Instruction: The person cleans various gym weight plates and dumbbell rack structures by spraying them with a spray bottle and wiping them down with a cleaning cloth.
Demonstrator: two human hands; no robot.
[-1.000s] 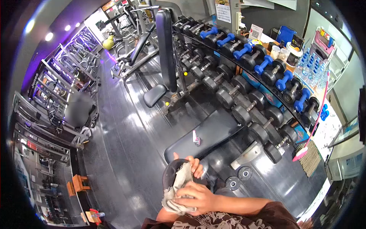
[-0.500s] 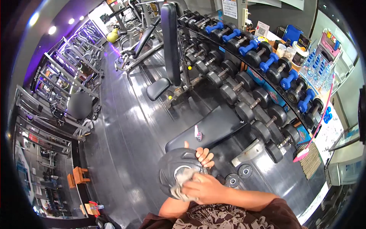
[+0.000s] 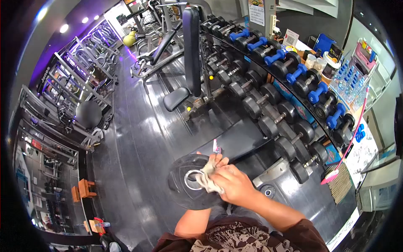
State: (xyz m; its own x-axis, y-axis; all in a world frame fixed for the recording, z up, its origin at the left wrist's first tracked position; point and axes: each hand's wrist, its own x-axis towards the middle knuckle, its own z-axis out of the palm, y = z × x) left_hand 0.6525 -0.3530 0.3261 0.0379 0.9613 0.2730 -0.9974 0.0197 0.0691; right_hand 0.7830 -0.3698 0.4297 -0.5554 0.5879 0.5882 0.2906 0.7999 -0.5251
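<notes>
A round black weight plate point(image 3: 179, 181) with a metal ring at its centre hole is held up in front of my body. My left hand point(image 3: 220, 160) is closed on its far right edge; the left forearm passes beneath the plate, and most of that hand is hidden. Bunched in my right hand point(image 3: 236, 181) is a pale cloth point(image 3: 208, 179), pressed against the plate just right of the centre ring. Beyond the plate, a small clear spray bottle with a pink and white top point(image 3: 216, 147) stands on a black padded bench point(image 3: 241, 140).
A dumbbell rack point(image 3: 289, 98) runs along the right side. On the floor to the right lies a small weight plate point(image 3: 268, 191). A pink-handled tool point(image 3: 330, 176) leans by the rack. An exercise machine point(image 3: 192, 54) stands ahead, and wooden steps point(image 3: 87, 188) are at left.
My right hand and the cloth have moved up and right across the plate, uncovering its centre ring. The plate has shifted slightly left and turned, with my left hand still on its edge.
</notes>
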